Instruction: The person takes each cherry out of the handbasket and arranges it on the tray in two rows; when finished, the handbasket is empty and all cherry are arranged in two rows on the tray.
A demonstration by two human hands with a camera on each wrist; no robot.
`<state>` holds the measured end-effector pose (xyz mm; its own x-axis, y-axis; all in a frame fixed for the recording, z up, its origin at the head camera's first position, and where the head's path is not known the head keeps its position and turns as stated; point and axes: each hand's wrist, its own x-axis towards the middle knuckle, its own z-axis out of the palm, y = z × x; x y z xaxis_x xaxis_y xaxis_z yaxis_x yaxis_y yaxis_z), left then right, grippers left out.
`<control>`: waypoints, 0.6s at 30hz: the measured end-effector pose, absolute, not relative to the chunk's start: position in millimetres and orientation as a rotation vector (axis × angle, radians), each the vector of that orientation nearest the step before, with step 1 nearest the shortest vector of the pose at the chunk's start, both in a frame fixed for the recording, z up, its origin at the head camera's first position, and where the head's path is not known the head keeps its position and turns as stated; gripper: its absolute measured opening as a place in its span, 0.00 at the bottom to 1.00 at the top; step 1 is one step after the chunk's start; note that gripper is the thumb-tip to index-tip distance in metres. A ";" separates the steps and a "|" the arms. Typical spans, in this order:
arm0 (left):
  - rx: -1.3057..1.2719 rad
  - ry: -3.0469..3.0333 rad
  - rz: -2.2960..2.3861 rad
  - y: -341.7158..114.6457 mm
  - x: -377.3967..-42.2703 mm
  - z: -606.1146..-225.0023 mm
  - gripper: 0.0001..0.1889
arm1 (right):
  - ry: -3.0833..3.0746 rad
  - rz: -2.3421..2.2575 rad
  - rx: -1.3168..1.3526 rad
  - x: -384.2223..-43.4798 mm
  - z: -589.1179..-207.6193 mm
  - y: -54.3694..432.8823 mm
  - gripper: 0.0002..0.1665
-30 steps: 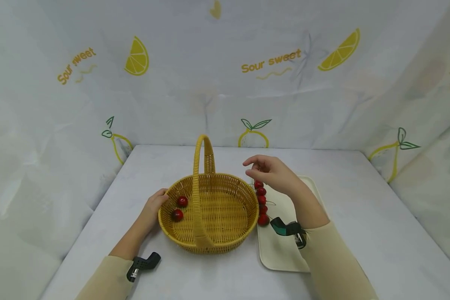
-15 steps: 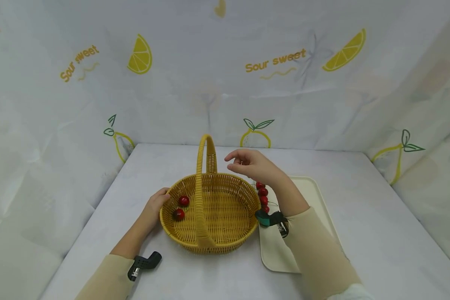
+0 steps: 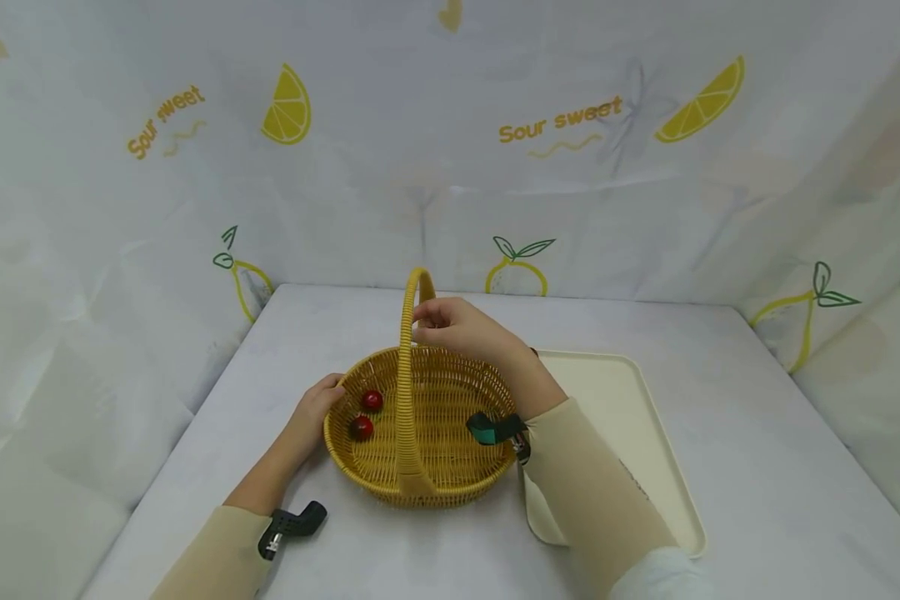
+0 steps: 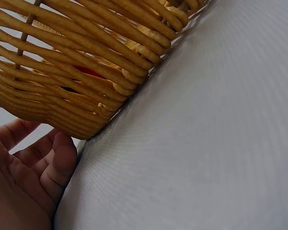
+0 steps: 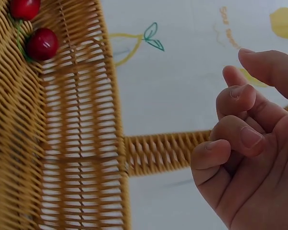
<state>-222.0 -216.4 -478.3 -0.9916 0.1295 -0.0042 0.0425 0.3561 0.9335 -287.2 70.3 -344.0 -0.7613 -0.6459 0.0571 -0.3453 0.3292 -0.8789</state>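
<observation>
A yellow woven basket (image 3: 450,450) with a tall arched handle (image 3: 407,400) stands on the table. Two dark red cherries (image 3: 372,401) lie inside at its left; the right wrist view shows the cherries (image 5: 42,44) with green stems. My left hand (image 3: 311,421) holds the basket's left rim; in the left wrist view the fingers of that hand (image 4: 33,167) are bent against the woven wall. Over the basket's far right side, my right hand (image 3: 465,333) hovers with loosely bent fingers beside the handle. Nothing shows between its thumb and fingers in the right wrist view.
A cream tray (image 3: 637,442) lies to the right of the basket, partly beneath the right forearm, which hides most of the cherries on it. The white table (image 3: 757,467) meets a printed cloth backdrop (image 3: 450,167) at the rear.
My right hand has moved left from above the row of cherries on the tray to the basket handle. My left hand stays on the rim, and the two cherries in the basket have not moved.
</observation>
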 end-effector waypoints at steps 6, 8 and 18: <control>0.184 2.543 1.734 -218.7 -220.4 -478.3 0.22 | 2.240 -1.350 -0.880 -288.8 -353.0 42.0 0.14; 0.186 2.541 1.738 -219.0 -220.3 -477.7 0.22 | 2.251 -1.305 -0.898 -289.7 -356.7 33.4 0.14; 0.253 2.532 1.774 -218.5 -219.6 -476.7 0.22 | 2.124 -1.104 -0.965 -299.6 -393.6 1.2 0.14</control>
<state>-219.6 -218.5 -476.7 -0.9859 0.1557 0.0613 0.1108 0.3328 0.9365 -299.6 1.2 -393.6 -0.5885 -0.7958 -0.1424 -0.3408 0.4039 -0.8490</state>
